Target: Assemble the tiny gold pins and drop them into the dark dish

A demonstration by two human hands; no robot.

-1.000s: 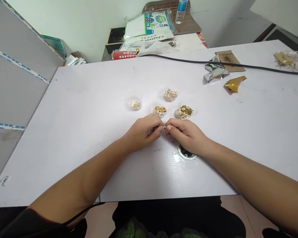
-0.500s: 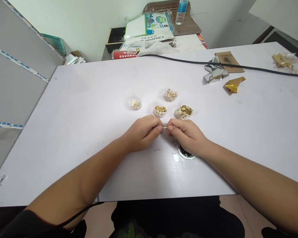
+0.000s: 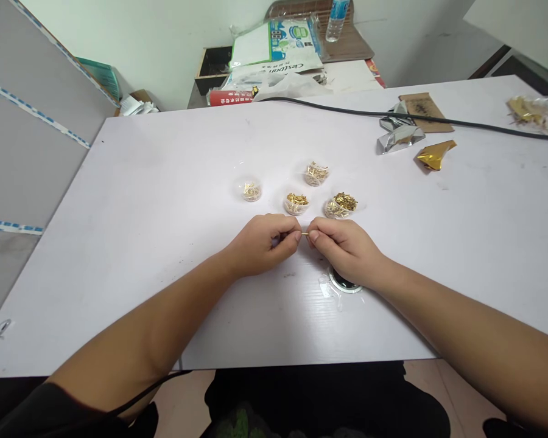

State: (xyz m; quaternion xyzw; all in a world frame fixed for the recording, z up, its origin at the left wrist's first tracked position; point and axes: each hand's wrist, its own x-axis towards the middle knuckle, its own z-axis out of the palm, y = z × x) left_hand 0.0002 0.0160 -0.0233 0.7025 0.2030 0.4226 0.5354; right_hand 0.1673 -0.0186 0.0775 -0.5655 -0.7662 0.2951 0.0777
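Observation:
A thin gold-coloured metal pin [image 3: 304, 233] spans the small gap between my hands. My left hand [image 3: 269, 242] pinches its left end between thumb and forefinger. Its other end sits in the pinch of my right hand [image 3: 342, 246]; the fingers hide most of it. Just beyond my hands stand small clear cups of gold pieces: a left cup [image 3: 251, 192], a middle cup [image 3: 296, 204], a back cup [image 3: 316, 174] and a right cup [image 3: 341, 205] that looks fullest. Under my right wrist, partly covered, is a round black cable hole [image 3: 344, 280] with clear tape around it.
A black cable [image 3: 338, 111] runs across the back of the white table [image 3: 141, 182]. Silver foil packets [image 3: 399, 140], a gold foil piece [image 3: 436, 155], brown cardboard [image 3: 425, 112] and a clear bag [image 3: 530, 112] lie at the back right. A water bottle [image 3: 337, 21] stands beyond the table.
The view has shifted slightly. My left fingers have changed their pinch a little, with a gap now showing between thumb and curled fingers. Both hands stay on the pin.

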